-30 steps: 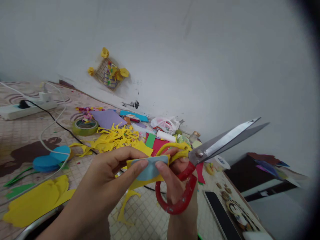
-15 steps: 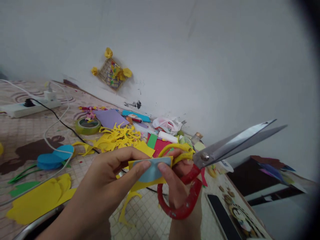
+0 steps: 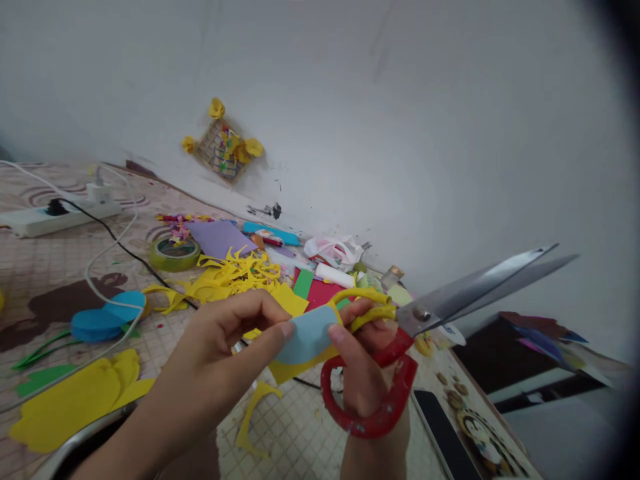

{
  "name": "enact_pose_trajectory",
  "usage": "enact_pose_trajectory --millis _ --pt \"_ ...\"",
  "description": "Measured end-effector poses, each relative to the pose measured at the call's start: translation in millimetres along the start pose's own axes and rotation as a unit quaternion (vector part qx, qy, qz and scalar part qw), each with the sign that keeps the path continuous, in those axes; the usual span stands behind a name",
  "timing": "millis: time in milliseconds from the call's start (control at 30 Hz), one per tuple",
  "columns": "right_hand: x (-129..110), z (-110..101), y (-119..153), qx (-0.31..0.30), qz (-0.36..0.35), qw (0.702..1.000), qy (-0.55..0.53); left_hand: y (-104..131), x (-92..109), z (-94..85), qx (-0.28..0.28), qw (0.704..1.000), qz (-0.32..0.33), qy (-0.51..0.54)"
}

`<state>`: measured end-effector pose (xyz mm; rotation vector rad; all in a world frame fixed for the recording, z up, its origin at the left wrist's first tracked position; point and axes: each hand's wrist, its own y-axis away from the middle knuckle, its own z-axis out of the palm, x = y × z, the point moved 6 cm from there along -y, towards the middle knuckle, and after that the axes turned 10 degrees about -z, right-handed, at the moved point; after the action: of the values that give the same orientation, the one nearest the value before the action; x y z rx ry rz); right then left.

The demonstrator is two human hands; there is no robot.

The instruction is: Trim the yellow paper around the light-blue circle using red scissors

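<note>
A light blue paper piece [image 3: 310, 335] lies on a yellow paper [image 3: 287, 371], both held between my two hands. My left hand [image 3: 225, 353] pinches their left end between thumb and fingers. My right hand [image 3: 363, 360] grips the right end with its thumb in front. Scissors with red and yellow handles [image 3: 423, 313] hang on the fingers of that same hand, blades slightly apart and pointing to the upper right.
Yellow scraps [image 3: 235, 277], a tape roll [image 3: 175, 255] and purple paper [image 3: 220, 238] lie behind my hands. Blue cut-outs [image 3: 100, 325], yellow cut-outs [image 3: 75, 400] and a white power strip [image 3: 60, 219] are left, a phone [image 3: 445, 433] right.
The papers have tilted, their right end rising, and more of the blue piece shows. My right hand and the scissors have shifted slightly to the right, away from my left hand.
</note>
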<state>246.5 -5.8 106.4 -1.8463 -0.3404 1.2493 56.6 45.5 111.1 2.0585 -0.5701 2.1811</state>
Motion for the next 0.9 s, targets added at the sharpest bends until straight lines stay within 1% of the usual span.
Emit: enact_pose_trajectory --millis 100,233,367,500,700,833,900 --pt "0 -2 -2 -0.018 -0.013 1.0 -0.008 2 5 1.7 -0.003 0.999 0.018 -0.051" --pt "-1 0 -4 -0.042 -0.011 0.999 -0.005 1 9 2.6 0.004 0.997 0.028 -0.076" --pt "-3 2 -3 -0.026 -0.017 0.999 -0.036 1 11 2.5 0.007 0.997 0.031 -0.074" --pt "-1 4 -2 -0.025 -0.012 0.999 -0.036 4 11 1.6 0.007 0.997 0.042 -0.066" --pt "-1 3 -3 -0.023 -0.011 0.999 -0.034 11 5 -0.2 0.035 0.994 0.084 -0.055" --pt "-3 4 -4 -0.021 -0.015 0.999 -0.045 12 3 1.0 0.037 0.994 0.082 -0.06" --pt "-5 5 -4 -0.015 -0.005 0.999 -0.038 12 5 1.5 0.034 0.994 0.081 -0.063"
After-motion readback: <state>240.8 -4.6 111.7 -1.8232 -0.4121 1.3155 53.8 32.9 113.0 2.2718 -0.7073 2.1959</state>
